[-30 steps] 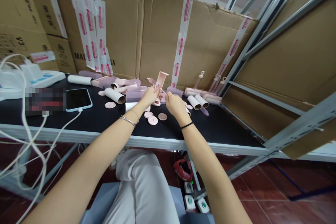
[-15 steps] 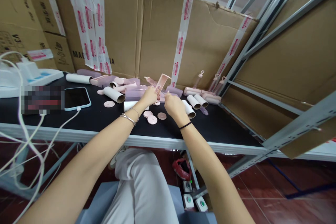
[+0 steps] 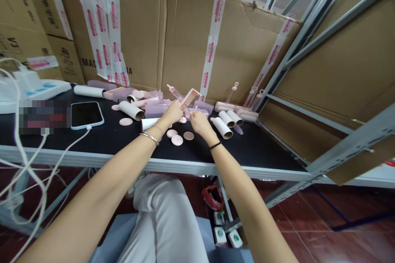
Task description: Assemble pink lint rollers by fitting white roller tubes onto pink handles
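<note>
My left hand point(image 3: 174, 111) is closed around a pale pink trough-shaped plastic piece point(image 3: 190, 98), which tilts up to the right. Just behind that hand a clear tube with a pink tip point(image 3: 174, 92) sticks up; whether the hand also grips it I cannot tell. My right hand point(image 3: 200, 123) is close beside the left, with its fingers curled in a pinch. What they pinch is too small to make out. Under and between the hands lie pink discs point(image 3: 177, 140) and a lilac translucent sleeve point(image 3: 156, 111). A white cardboard tube point(image 3: 222, 128) lies to the right of my right hand.
More cardboard tubes point(image 3: 131, 110) and pink parts are strewn along the black tabletop point(image 3: 117, 144). On the left are a phone point(image 3: 87, 114), a white power strip point(image 3: 52, 89) and loose cables. Cardboard sheets point(image 3: 188, 41) wall off the back; a metal shelf frame stands right.
The pink trough piece has tilted further to the right in my left hand. The clear tube with the pink tip shows more behind it. The view has shifted slightly.
</note>
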`<action>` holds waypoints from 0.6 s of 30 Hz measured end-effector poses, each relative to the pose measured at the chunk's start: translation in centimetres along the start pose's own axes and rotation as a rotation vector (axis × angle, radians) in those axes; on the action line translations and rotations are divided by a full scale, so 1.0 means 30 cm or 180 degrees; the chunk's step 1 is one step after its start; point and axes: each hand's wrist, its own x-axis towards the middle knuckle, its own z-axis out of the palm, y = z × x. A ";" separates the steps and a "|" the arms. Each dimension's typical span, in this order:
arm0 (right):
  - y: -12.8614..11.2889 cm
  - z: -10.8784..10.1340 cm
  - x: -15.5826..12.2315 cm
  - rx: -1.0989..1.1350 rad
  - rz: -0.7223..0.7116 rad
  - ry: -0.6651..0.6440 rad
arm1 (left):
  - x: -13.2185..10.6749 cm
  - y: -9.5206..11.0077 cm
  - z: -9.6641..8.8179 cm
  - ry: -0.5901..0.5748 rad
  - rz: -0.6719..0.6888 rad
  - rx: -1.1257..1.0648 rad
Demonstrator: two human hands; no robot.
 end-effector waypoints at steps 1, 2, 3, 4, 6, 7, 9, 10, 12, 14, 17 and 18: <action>0.001 0.002 0.001 0.0002 -0.0021 0.0008 | 0.001 0.000 0.000 -0.0004 -0.0006 -0.0030; -0.001 0.004 0.000 -0.0011 0.0075 0.0062 | 0.002 0.001 0.001 -0.0005 -0.0027 -0.0098; -0.005 0.007 -0.003 -0.0030 0.0241 0.0151 | 0.003 0.001 0.001 -0.0007 -0.0065 -0.0214; -0.011 0.009 -0.006 -0.0053 0.0412 0.0241 | 0.004 0.000 0.001 -0.0008 -0.0103 -0.0386; -0.026 0.012 -0.012 -0.0094 0.0542 0.0327 | 0.007 -0.004 0.000 -0.0027 -0.0085 -0.0819; -0.033 0.013 -0.014 -0.0111 0.0523 0.0351 | 0.008 -0.007 -0.001 -0.0037 -0.0027 -0.1030; -0.041 0.010 -0.014 -0.0131 0.0473 0.0412 | 0.010 -0.013 -0.004 -0.0039 0.0131 -0.1367; -0.042 0.008 -0.014 -0.0153 0.0470 0.0439 | 0.010 -0.016 -0.005 -0.0044 0.0203 -0.1475; -0.040 0.002 -0.014 -0.0228 0.0484 0.0488 | 0.009 -0.019 -0.007 -0.0144 0.0312 -0.1580; -0.033 -0.004 -0.017 -0.0301 0.0502 0.0504 | 0.007 -0.019 -0.009 -0.0311 0.0411 -0.1519; -0.024 -0.012 -0.026 -0.0332 0.0515 0.0472 | 0.004 -0.015 -0.017 -0.0366 0.0542 -0.1062; -0.023 -0.014 -0.029 -0.0321 0.0511 0.0441 | 0.004 -0.013 -0.021 -0.0320 0.0599 -0.0817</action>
